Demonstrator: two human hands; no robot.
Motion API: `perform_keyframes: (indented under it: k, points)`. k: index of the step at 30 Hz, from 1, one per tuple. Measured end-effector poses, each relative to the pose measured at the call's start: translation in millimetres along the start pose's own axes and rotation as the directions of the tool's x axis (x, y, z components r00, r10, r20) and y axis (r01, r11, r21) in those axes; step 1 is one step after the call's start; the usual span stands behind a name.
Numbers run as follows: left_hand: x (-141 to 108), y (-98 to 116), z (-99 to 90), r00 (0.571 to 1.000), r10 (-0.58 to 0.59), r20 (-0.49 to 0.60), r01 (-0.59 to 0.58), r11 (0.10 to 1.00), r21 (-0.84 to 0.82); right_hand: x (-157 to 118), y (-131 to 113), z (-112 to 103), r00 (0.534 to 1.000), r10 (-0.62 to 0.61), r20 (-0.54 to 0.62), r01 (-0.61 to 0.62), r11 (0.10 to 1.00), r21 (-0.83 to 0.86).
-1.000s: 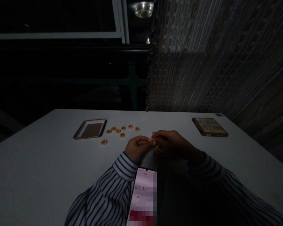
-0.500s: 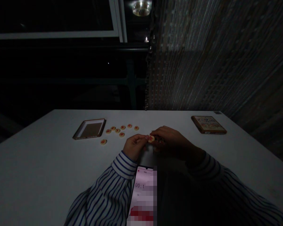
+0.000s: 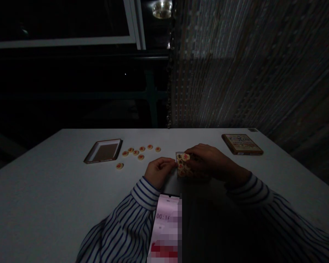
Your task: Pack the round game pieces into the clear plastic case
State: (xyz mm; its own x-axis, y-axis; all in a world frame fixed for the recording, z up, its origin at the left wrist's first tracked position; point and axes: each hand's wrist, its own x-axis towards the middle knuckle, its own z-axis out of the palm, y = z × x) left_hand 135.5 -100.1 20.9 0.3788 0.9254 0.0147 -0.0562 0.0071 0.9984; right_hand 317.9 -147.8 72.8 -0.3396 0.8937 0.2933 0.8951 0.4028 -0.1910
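My right hand point(image 3: 205, 159) is closed on a round Chinese chess piece point(image 3: 185, 157) with a red character, over the left part of a small clear-sided box point(image 3: 176, 157). Several more chess pieces point(image 3: 181, 171) lie in rows in that box; my right hand hides its right side. My left hand point(image 3: 159, 171) has thumb and forefinger pinched together at the box's left edge. Whether anything is between those fingertips, I cannot make out. Farther left, several loose chess pieces point(image 3: 136, 152) with red characters are scattered on the white table point(image 3: 71, 204).
An open shallow box lid point(image 3: 104, 151) lies at the left. A closed flat box point(image 3: 242, 143) with a printed cover is at the back right. A lit phone point(image 3: 166, 223) showing a timer lies near me. Bead-string curtains point(image 3: 222, 65) hang behind the table.
The chess piece that was between both hands is now in my right hand, slightly right and higher. My hands have drawn apart, uncovering the box's left part.
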Motion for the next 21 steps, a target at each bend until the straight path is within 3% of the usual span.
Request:
perform_keyframes:
  k: [6, 11, 21]
  points:
    - [2, -14, -1.0, 0.997, 0.044, 0.061, -0.056, 0.973, 0.222, -9, 16, -15, 0.995, 0.098, 0.013, -0.097, 0.995, -0.035]
    - [3, -24, -5.3, 0.985, 0.111, 0.135, -0.164, 0.852, 0.497, -13, 22, -18, 0.985, 0.149, 0.089, -0.140, 0.986, -0.095]
    - [3, -26, -7.0, 0.977, 0.055, 0.204, -0.171, 0.775, 0.609, -19, 38, -11, 0.946, 0.238, 0.219, -0.202, 0.964, -0.172]
